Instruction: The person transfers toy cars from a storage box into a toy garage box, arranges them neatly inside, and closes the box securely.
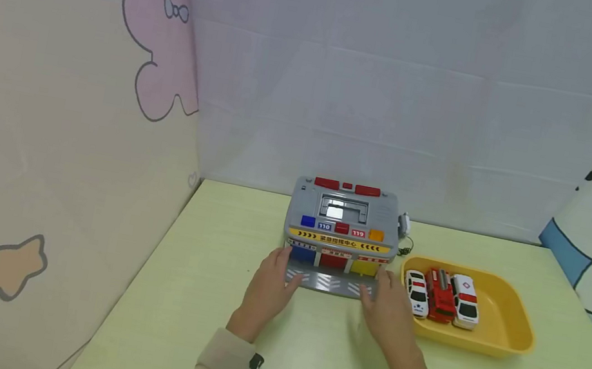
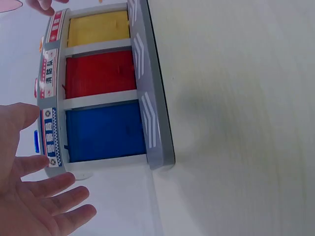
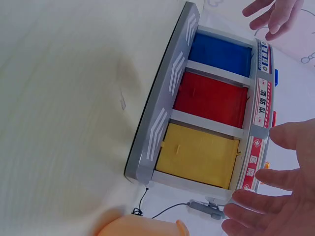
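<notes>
A grey toy garage (image 1: 300,208) stands near the back of the table, its front ramp facing me. Its front has a blue door (image 2: 106,132), a red door (image 2: 100,73) and a yellow door (image 3: 198,155), all closed. Blue, red and orange buttons sit along the roof's front edge. My left hand (image 1: 268,289) is by the garage's left front corner, fingers extended and spread. At the right front corner is my right hand (image 1: 389,308), its fingers likewise spread. Neither hand holds anything; whether the fingertips touch the garage, I cannot tell.
To the right stands a yellow tray (image 1: 522,323) holding a white police car (image 1: 417,294), a red fire truck (image 1: 440,295) and a white ambulance (image 1: 465,302). A small grey handset (image 3: 205,209) with a black cord is at the garage's right side. Fabric walls enclose the table (image 1: 319,364).
</notes>
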A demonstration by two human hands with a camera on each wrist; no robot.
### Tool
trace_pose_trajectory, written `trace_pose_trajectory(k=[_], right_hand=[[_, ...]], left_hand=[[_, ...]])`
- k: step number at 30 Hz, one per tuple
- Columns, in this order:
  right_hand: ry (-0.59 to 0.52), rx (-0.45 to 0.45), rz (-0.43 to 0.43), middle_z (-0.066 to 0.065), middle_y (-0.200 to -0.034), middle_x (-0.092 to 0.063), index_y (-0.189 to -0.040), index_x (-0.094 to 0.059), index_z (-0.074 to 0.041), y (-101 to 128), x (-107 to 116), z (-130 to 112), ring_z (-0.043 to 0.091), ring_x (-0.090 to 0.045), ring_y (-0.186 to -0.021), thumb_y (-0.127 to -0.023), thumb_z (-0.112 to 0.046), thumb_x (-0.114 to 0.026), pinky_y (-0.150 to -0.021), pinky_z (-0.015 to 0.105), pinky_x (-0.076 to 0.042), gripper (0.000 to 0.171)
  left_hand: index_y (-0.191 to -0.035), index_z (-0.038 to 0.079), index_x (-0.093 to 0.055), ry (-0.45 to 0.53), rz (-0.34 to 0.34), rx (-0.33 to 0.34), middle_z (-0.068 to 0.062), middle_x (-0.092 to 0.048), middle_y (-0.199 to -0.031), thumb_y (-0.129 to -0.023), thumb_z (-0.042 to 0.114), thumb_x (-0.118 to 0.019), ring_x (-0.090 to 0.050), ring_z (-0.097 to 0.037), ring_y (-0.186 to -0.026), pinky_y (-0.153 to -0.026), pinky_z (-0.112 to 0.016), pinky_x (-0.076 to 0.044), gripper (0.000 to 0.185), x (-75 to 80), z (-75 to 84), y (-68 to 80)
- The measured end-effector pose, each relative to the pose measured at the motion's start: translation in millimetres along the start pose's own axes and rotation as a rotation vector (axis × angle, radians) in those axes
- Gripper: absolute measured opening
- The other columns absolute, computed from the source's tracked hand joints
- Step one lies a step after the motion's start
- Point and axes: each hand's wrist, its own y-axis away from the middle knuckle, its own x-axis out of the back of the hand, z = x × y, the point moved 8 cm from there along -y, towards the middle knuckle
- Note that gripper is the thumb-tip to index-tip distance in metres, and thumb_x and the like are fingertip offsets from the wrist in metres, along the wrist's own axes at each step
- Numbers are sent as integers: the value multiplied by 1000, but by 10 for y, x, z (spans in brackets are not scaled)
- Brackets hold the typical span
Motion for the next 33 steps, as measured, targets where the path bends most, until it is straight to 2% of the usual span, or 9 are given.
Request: trace_pose_trajectory(k=[6,13,20,28,33], right_hand=[[-13,3,6,34,-134,-43,-138,-42,10,-11,70,19,49,-41,-123,-97,-24,-59,-101,61,-35,56],[-38,18,53,35,-132,-44,-136,-43,10,-54,151,45,50,-41,-122,-98,-23,-58,-101,61,-34,53],[-51,19,72,35,-133,-43,-137,-41,11,-92,204,77,50,-41,-122,-98,-24,-58,-100,61,-36,55],[-74,24,92,35,-133,-42,-137,-40,11,-167,220,106,49,-40,-122,-98,-21,-58,-100,61,-35,54],[-102,15,90,34,-134,-39,-140,-38,9,-219,231,153,49,-39,-122,-99,-21,-56,-101,62,-34,54]], left_hand=[[-144,2,-41,33,35,15,-19,-46,-140,-96,33,-61,-45,-33,-128,-103,-45,-40,60,60,-78,-66],[-143,1,-41,66,75,-14,-21,-48,-136,-97,32,-59,-47,-36,-125,-100,-48,-42,58,163,-104,-114],[-145,2,-40,67,68,32,-20,-46,-140,-98,35,-57,-45,-35,-127,-102,-47,-40,59,203,-164,-212],[-146,2,-38,102,84,14,-21,-45,-140,-99,35,-55,-44,-37,-128,-102,-49,-39,59,239,-156,-312],[-148,4,-36,111,64,39,-21,-43,-142,-100,37,-53,-43,-37,-129,-101,-50,-41,61,222,-168,-403]])
